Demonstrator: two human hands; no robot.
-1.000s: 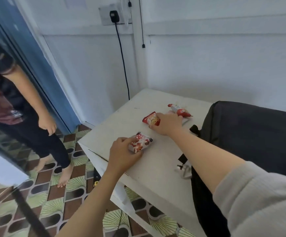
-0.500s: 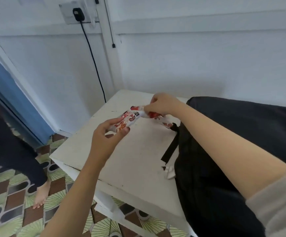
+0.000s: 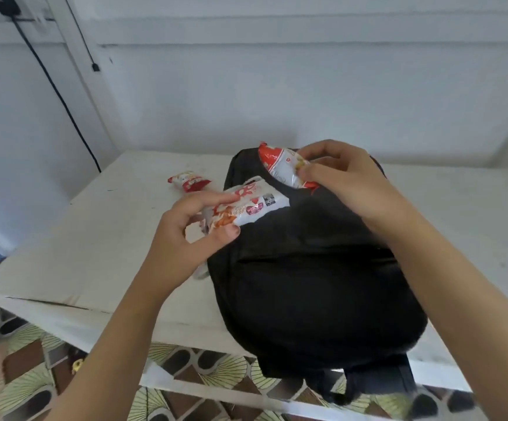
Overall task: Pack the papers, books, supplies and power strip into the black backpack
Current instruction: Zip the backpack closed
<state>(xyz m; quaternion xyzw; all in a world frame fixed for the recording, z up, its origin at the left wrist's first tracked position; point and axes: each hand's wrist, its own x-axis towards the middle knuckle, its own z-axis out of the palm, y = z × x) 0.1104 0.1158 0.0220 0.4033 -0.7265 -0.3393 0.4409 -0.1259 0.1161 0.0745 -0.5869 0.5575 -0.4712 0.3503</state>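
Note:
The black backpack [image 3: 304, 278] lies flat on the white table [image 3: 101, 238], its top end pointing away from me. My right hand [image 3: 340, 180] grips a red and white snack packet [image 3: 280, 168] at the bag's far top edge, the packet partly down behind the fabric. Over the bag's left side, my left hand [image 3: 186, 235] pinches a second red and white packet [image 3: 246, 208]. A third packet [image 3: 187, 181] lies on the table to the left of the bag.
A black cable [image 3: 55, 89] runs down the white wall from a socket at the top left. The table's front edge drops to a patterned tile floor [image 3: 28, 387]. A white strap or cord end [image 3: 199, 273] shows beside the bag's left side.
Both hands carried their packets right, from over the table to the backpack. The right packet now sits at the bag's top edge. My view swung right, and the person at the left left the frame.

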